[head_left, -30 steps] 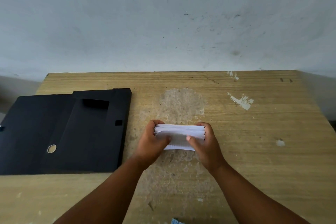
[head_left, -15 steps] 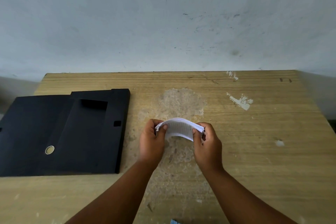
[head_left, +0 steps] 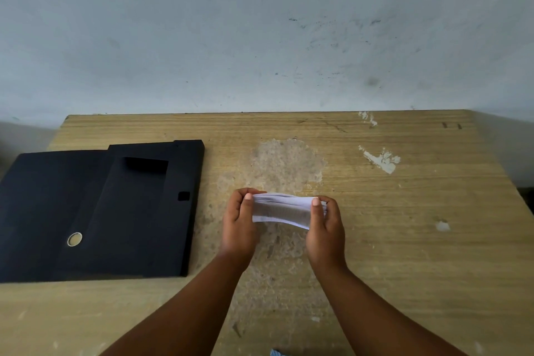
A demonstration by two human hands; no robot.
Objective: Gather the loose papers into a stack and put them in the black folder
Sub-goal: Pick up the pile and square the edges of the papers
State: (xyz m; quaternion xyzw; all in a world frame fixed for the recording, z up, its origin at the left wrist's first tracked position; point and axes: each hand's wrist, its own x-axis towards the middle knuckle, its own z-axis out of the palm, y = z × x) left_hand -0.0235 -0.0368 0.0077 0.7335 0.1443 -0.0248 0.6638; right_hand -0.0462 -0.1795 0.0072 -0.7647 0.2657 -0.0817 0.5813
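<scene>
A small stack of white papers point(head_left: 281, 209) is held on edge just above the middle of the wooden table point(head_left: 404, 240). My left hand point(head_left: 239, 222) grips its left end and my right hand point(head_left: 325, 225) grips its right end, thumbs on the near face. The sheets fan slightly along the top edge. The black folder point(head_left: 95, 211) lies open and flat at the table's left side, about a hand's width left of my left hand, with a round metal-rimmed hole on its spine panel.
A scuffed grey wall point(head_left: 260, 37) rises right behind the table's far edge. The tabletop has a worn pale patch point(head_left: 286, 162) in the middle and white paint marks point(head_left: 381, 160) at the right. A small blue scrap point(head_left: 276, 352) shows at the bottom edge.
The stack went from level to bowed upward half a second ago, and is now nearly straight again. Both hands stayed at the same spot on the table.
</scene>
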